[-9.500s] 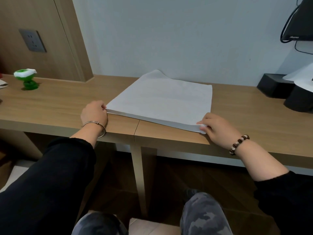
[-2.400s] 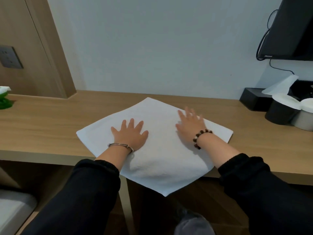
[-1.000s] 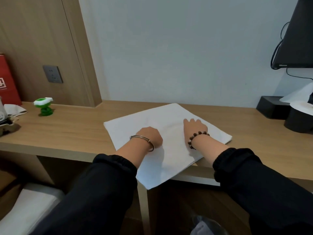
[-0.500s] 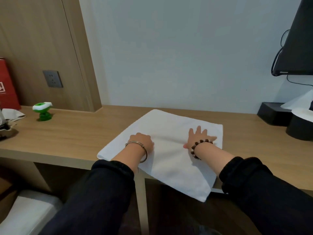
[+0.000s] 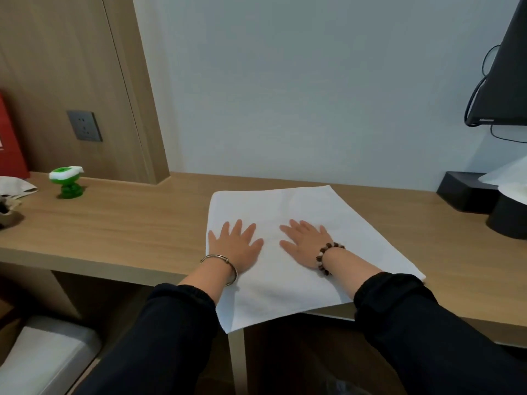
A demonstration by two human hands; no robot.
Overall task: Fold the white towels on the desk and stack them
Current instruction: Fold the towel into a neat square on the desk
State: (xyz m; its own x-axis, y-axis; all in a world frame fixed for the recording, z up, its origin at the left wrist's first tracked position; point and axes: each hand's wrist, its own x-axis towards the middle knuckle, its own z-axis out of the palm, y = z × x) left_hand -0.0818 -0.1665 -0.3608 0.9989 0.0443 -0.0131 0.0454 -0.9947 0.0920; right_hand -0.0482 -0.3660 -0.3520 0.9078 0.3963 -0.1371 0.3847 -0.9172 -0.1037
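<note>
Plain white towel (image 5: 299,212) on light wood-grain worktop (image 5: 128,223), green-and-white toy (image 5: 67,181) and red box (image 5: 8,143) toward its far-left edge, black box (image 5: 464,192) at far-right corner, black sleeves (image 5: 171,337), silver bangle (image 5: 225,262), brown-and-cream bead bracelet (image 5: 325,256), dark grey socket (image 5: 84,126).

I take this for a hotel-style guest room: a long light-wood desk (image 5: 114,229) runs along a plain pale wall (image 5: 285,95), a grey wall socket (image 5: 84,126) sits in wood panelling (image 5: 57,67), a black flat screen (image 5: 504,89) hangs at upper right, and a black tissue box (image 5: 467,192) stands beneath it.
</note>
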